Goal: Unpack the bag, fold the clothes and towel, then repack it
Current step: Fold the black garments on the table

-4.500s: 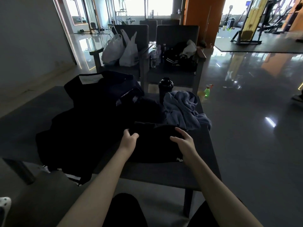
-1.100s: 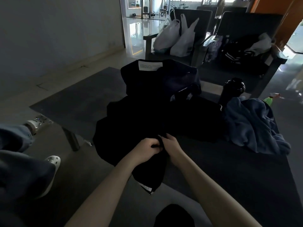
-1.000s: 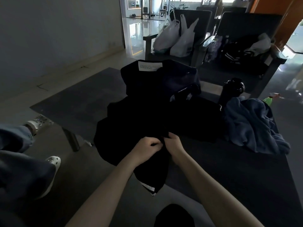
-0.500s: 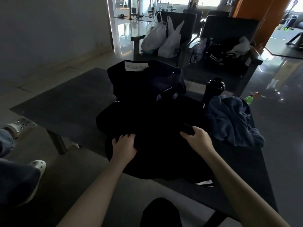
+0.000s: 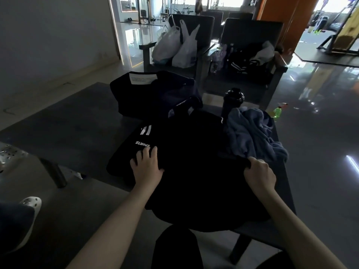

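Observation:
A black garment (image 5: 194,162) with white stripes and white lettering lies spread on the dark low table (image 5: 77,123). My left hand (image 5: 146,167) presses flat on its left part, just below the lettering. My right hand (image 5: 259,174) grips the cloth's right edge with curled fingers. Behind the garment sits the open dark bag (image 5: 153,94) with a white label. A crumpled blue-grey towel (image 5: 252,134) lies to the right, just beyond my right hand.
A black bottle (image 5: 232,102) stands behind the towel. Two chairs at the back hold white plastic bags (image 5: 176,45) and dark clothes (image 5: 246,57). A green spray bottle (image 5: 277,111) lies on the glossy floor. A person's shoe (image 5: 29,205) shows at the left.
My hands, together at the garment's front a second ago, have moved apart and spread it across the table. The striped, lettered part now shows at the left.

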### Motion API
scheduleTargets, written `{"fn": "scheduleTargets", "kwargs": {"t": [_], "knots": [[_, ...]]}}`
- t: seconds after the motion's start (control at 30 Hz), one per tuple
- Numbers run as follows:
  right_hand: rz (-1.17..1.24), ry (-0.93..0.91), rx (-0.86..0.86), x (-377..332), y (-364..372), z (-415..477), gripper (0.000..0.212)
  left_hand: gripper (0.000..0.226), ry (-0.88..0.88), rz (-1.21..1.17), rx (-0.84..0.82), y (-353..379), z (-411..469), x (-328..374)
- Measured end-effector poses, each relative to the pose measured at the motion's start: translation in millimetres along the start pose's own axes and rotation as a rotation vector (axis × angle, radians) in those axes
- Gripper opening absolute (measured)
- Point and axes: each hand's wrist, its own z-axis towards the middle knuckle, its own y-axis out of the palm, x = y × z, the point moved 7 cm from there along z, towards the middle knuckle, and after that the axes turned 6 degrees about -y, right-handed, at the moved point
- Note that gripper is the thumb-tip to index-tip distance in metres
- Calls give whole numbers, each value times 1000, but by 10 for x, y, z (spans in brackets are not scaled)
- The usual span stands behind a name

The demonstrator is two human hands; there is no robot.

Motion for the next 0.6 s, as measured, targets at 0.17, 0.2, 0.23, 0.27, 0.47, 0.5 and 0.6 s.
{"fn": "scheduleTargets", "kwargs": {"t": [0.17,0.2,0.23,0.27,0.47,0.5,0.6], "knots": [[168,-31,-124,-68,278,-72,35,25,126,-204,-225,109,-29,176],[208,-71,-186,-134,340,-90,48,23,168,-275,-256,116,-68,260],[273,-110,-273,-212,422,-105,61,20,204,-327,-280,125,-106,335],[354,-140,-383,-305,515,-132,73,19,224,-366,-309,138,-138,402],[147,-332,-533,-765,1013,-333,101,31,195,-646,-437,93,-304,718],[164,-355,-512,-820,1051,-355,96,32,188,-719,-462,58,-322,772],[338,-383,-394,-881,1033,-323,43,38,141,-890,-555,-12,-343,839]]}}
